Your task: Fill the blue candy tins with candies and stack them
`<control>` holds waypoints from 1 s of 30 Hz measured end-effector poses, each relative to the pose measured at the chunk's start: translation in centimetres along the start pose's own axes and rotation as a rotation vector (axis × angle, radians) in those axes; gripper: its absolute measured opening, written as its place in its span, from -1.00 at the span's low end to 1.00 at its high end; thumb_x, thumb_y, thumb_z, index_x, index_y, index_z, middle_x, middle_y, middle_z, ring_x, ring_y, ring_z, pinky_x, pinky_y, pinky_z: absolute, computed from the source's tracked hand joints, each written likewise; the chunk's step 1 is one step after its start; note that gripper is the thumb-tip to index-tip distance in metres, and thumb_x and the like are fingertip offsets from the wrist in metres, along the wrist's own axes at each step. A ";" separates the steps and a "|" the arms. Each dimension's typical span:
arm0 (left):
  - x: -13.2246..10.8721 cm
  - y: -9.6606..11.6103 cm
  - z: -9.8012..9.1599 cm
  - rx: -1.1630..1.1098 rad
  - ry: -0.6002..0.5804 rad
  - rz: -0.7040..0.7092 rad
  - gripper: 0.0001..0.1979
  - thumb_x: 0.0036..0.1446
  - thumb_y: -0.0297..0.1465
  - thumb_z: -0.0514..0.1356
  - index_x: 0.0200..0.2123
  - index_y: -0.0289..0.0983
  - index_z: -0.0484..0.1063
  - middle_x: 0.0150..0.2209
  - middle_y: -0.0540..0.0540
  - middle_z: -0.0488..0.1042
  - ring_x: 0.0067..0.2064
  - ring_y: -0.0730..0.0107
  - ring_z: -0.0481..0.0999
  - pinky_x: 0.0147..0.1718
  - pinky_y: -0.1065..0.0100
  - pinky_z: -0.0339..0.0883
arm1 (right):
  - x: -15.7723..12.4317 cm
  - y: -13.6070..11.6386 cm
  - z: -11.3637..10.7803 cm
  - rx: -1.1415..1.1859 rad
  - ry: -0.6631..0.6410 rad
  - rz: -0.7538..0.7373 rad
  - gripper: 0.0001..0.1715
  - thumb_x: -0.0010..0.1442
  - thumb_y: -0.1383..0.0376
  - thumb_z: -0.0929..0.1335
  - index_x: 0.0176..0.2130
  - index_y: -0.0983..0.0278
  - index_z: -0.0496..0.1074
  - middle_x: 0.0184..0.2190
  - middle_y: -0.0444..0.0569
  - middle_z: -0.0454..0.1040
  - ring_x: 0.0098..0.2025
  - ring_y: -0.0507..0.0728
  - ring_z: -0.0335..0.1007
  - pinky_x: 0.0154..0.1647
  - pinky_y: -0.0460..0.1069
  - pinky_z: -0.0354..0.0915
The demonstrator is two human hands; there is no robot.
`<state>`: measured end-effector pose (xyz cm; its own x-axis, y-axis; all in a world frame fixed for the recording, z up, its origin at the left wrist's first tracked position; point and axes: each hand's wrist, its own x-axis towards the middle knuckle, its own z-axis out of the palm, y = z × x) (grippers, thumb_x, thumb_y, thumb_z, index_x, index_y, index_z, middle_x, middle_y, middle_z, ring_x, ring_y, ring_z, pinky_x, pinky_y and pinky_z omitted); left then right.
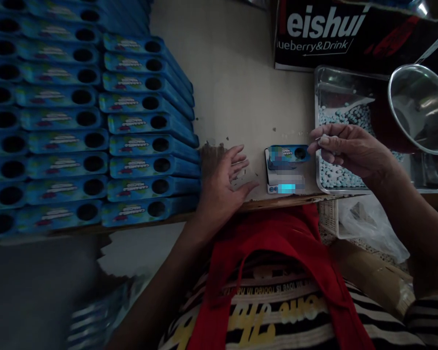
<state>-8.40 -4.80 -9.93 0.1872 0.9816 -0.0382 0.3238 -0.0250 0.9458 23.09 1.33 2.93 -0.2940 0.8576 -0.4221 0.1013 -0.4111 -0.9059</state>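
Note:
My left hand (224, 180) lies on the table with fingers spread, holding nothing, just left of a small white scale (284, 182). A blue box (288, 154) with a round hole sits on the scale. My right hand (345, 148) hovers right of that box, fingers pinched on a thin metal handle that I cannot make out fully. Beneath this hand a metal tray (377, 80) holds many small pale blue pellets (341, 119).
Stacks of the same blue boxes (91, 121) fill the table's left half. A metal funnel (421, 109) hangs over the tray at right. A dark carton (350, 34) stands at the back. A plastic bag (372, 223) sits below the table edge.

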 end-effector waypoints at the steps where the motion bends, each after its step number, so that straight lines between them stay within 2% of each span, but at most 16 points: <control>1: 0.1 0.0 0.0 -0.005 -0.010 0.000 -0.13 0.21 -0.31 0.50 0.51 -0.04 0.25 0.37 -0.29 0.54 0.37 -0.11 0.63 0.32 -0.19 0.60 | 0.1 -0.1 0.2 -0.029 -0.006 -0.011 -0.53 0.14 0.06 0.73 -0.16 0.25 0.63 -0.32 -0.06 0.67 -0.48 -0.03 0.36 -0.58 -0.10 0.22; 7: 0.6 -0.6 -0.2 -0.020 -0.014 0.001 -0.15 0.21 -0.26 0.50 0.50 -0.06 0.27 0.37 -0.32 0.54 0.36 -0.11 0.63 0.30 -0.18 0.61 | 0.4 -0.6 1.7 -0.319 0.057 -0.101 -0.52 0.11 -0.01 0.73 -0.34 0.23 0.59 -0.50 -0.14 0.49 -0.51 -0.01 0.22 -0.52 -0.03 0.09; 11: 0.6 -1.0 -0.5 -0.048 -0.018 -0.013 -0.17 0.20 -0.26 0.50 0.46 -0.10 0.30 0.34 -0.32 0.56 0.35 -0.11 0.65 0.31 -0.18 0.60 | 0.4 -0.8 2.4 -0.649 0.149 -0.232 -0.58 0.13 -0.01 0.71 -0.39 0.23 0.65 -0.52 -0.14 0.48 -0.44 0.04 0.26 -0.40 0.01 0.09; 13: 0.6 -1.2 -0.6 -0.051 -0.019 -0.020 -0.18 0.20 -0.27 0.49 0.46 -0.10 0.30 0.34 -0.32 0.56 0.34 -0.09 0.65 0.31 -0.18 0.60 | 0.4 -0.9 2.6 -0.725 0.171 -0.268 -0.57 0.16 -0.02 0.68 -0.41 0.23 0.66 -0.52 -0.13 0.50 -0.41 0.06 0.31 -0.35 0.02 0.12; 17: 0.7 -1.3 -0.6 -0.047 -0.011 -0.026 -0.20 0.22 -0.27 0.48 0.46 -0.09 0.30 0.34 -0.32 0.56 0.33 -0.09 0.66 0.28 -0.17 0.62 | 0.7 -1.1 3.3 -0.723 0.199 -0.288 -0.52 0.21 -0.05 0.66 -0.43 0.25 0.64 -0.52 -0.10 0.51 -0.39 0.08 0.36 -0.32 0.02 0.16; 23: 1.0 -1.2 -0.6 -0.069 -0.001 -0.016 -0.19 0.20 -0.26 0.50 0.46 -0.11 0.32 0.35 -0.30 0.56 0.32 -0.09 0.66 0.33 -0.23 0.58 | 1.1 -0.3 4.2 -0.645 0.233 -0.329 -0.49 0.21 -0.11 0.64 -0.42 0.26 0.69 -0.50 -0.06 0.58 -0.42 0.08 0.42 -0.38 -0.01 0.25; 27: 1.0 -1.3 -0.5 -0.055 0.012 -0.004 -0.19 0.19 -0.26 0.51 0.45 -0.11 0.34 0.33 -0.27 0.57 0.32 -0.09 0.66 0.34 -0.20 0.58 | 1.4 1.0 4.5 -0.574 0.268 -0.321 -0.54 0.27 -0.05 0.60 -0.40 0.27 0.71 -0.57 -0.12 0.49 -0.49 0.03 0.33 -0.45 -0.03 0.22; 30: 0.9 -1.2 -0.4 -0.041 0.003 0.010 -0.20 0.20 -0.28 0.50 0.46 -0.09 0.34 0.34 -0.26 0.57 0.33 -0.08 0.65 0.33 -0.18 0.60 | 1.3 1.1 4.6 -0.463 0.288 -0.308 -0.62 0.21 0.02 0.65 -0.40 0.24 0.69 -0.55 -0.14 0.49 -0.48 0.02 0.32 -0.46 -0.04 0.24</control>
<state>-8.98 -3.78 -11.01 0.1873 0.9819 -0.0273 0.2836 -0.0274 0.9586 18.41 0.60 1.50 -0.1141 0.9908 -0.0728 0.4730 -0.0103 -0.8810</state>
